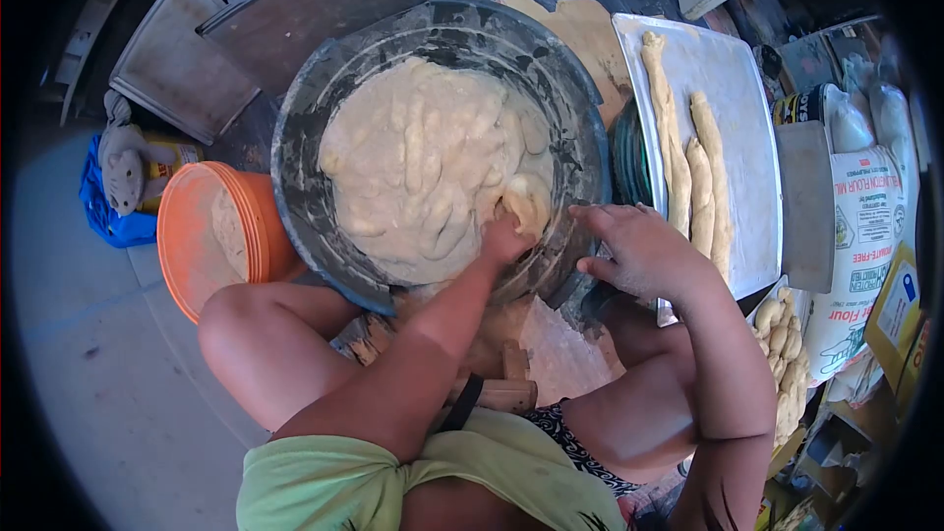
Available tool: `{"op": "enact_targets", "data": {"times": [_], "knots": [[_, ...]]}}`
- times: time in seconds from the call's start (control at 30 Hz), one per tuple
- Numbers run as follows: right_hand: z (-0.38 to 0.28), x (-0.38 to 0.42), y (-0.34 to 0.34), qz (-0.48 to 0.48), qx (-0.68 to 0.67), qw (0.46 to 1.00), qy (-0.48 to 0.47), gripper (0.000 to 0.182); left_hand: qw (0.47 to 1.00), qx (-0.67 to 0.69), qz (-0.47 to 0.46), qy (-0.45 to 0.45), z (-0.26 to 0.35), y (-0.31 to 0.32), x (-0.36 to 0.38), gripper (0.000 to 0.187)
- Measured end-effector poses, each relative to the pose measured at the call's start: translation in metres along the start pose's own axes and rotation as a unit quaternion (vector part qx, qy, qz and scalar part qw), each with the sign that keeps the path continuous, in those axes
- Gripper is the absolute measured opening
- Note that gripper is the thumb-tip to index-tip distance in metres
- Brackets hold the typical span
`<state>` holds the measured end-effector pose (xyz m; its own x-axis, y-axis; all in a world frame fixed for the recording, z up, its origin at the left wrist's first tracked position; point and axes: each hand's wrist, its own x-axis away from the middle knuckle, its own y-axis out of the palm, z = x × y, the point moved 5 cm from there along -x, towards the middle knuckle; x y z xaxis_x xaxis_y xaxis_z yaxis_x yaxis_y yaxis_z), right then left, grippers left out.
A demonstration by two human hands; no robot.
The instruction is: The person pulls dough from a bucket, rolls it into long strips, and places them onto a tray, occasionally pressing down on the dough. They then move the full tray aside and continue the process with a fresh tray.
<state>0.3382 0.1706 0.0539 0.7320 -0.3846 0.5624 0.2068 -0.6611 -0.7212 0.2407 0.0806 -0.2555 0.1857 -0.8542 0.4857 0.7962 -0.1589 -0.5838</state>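
A large heap of pale, floury dough (413,162) fills much of a dark round basin (295,192) in front of me. My left hand (505,239) is in the basin at the dough's near right edge, its fingers curled into a yellowish fold of it; the fingertips are partly hidden. Over the basin's right rim, my right hand (634,251) is held with thumb and fingers apart and nothing in it. Flour dusts its skin. Close beyond that hand, several long dough ropes (713,172) lie on a metal tray (752,138).
Left of the basin stands an orange bucket (177,236) with flour inside. Metal sheets (324,10) lean behind the basin. At right are a printed flour sack (865,236) and a pile of shaped dough pieces (784,354). A blue bag (108,206) sits far left.
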Motion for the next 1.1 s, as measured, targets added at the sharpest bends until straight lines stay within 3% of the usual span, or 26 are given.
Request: {"op": "enact_targets", "data": {"times": [0.07, 0.1, 0.17, 0.2, 0.3, 0.37, 0.4, 0.47, 0.5, 0.57, 0.63, 0.7, 0.77, 0.83, 0.93, 0.97, 1.1], "knots": [[0.000, 0.001, -0.001, -0.004, -0.013, 1.000, 0.009, 0.054, 0.943, 0.306, 0.035, -0.124, -0.026, -0.002, -0.012, 0.057], [0.000, 0.002, -0.002, -0.003, -0.013, 1.000, 0.009, 0.054, 0.944, 0.306, 0.035, -0.123, -0.033, -0.005, -0.020, 0.057], [-0.003, 0.004, -0.006, 0.014, -0.023, 1.000, -0.002, 0.058, 0.898, 0.340, -0.178, -0.217, -0.048, 0.016, -0.026, 0.059], [-0.002, 0.004, -0.007, 0.018, -0.022, 1.000, -0.003, 0.058, 0.899, 0.338, -0.176, -0.214, -0.052, 0.019, -0.029, 0.059], [0.006, 0.000, 0.003, 0.018, -0.014, 1.000, 0.009, 0.057, 0.928, 0.285, -0.195, -0.142, -0.047, 0.020, -0.020, 0.054], [0.013, -0.011, 0.014, 0.021, -0.029, 0.999, 0.029, 0.059, 0.917, 0.361, -0.162, -0.053, -0.006, -0.022, 0.010, 0.042], [0.018, -0.020, 0.017, 0.025, -0.026, 0.999, 0.027, 0.059, 0.918, 0.360, -0.159, -0.050, -0.004, -0.026, 0.017, 0.042], [0.030, -0.047, 0.036, -0.099, -0.019, 0.995, 0.028, 0.069, 0.854, 0.519, -0.032, -0.020, -0.006, -0.049, 0.028, 0.031], [0.035, -0.063, 0.039, -0.094, -0.020, 0.995, 0.024, 0.069, 0.857, 0.515, -0.029, -0.018, -0.007, -0.061, 0.035, 0.031], [0.055, -0.098, 0.046, -0.097, -0.095, 0.986, 0.097, 0.078, 0.787, 0.615, 0.044, -0.014, -0.006, -0.102, 0.042, 0.029], [0.061, -0.148, 0.079, 0.019, -0.239, 0.966, 0.096, 0.086, 0.811, 0.580, 0.077, 0.002, -0.011, -0.139, 0.053, 0.030], [0.024, -0.174, 0.121, 0.058, -0.421, 0.904, 0.053, 0.092, 0.833, 0.540, 0.120, 0.017, -0.032, -0.162, 0.054, 0.030], [-0.008, -0.210, 0.183, 0.098, -0.420, 0.900, -0.054, 0.092, 0.826, 0.547, 0.135, 0.037, -0.020, -0.180, 0.067, 0.029], [-0.043, -0.190, 0.196, 0.131, -0.542, 0.830, -0.022, 0.085, 0.823, 0.547, 0.145, 0.053, -0.012, -0.197, 0.079, 0.029], [-0.055, -0.174, 0.195, 0.049, -0.605, 0.793, -0.045, 0.078, 0.839, 0.504, 0.151, 0.138, 0.009, -0.225, 0.091, 0.030], [-0.058, -0.171, 0.188, 0.046, -0.603, 0.791, -0.098, 0.076, 0.814, 0.547, 0.138, 0.140, 0.019, -0.235, 0.100, 0.032], [-0.054, -0.152, 0.145, 0.057, -0.606, 0.784, -0.122, 0.072, 0.726, 0.650, 0.112, 0.194, 0.045, -0.272, 0.119, 0.040]]}}
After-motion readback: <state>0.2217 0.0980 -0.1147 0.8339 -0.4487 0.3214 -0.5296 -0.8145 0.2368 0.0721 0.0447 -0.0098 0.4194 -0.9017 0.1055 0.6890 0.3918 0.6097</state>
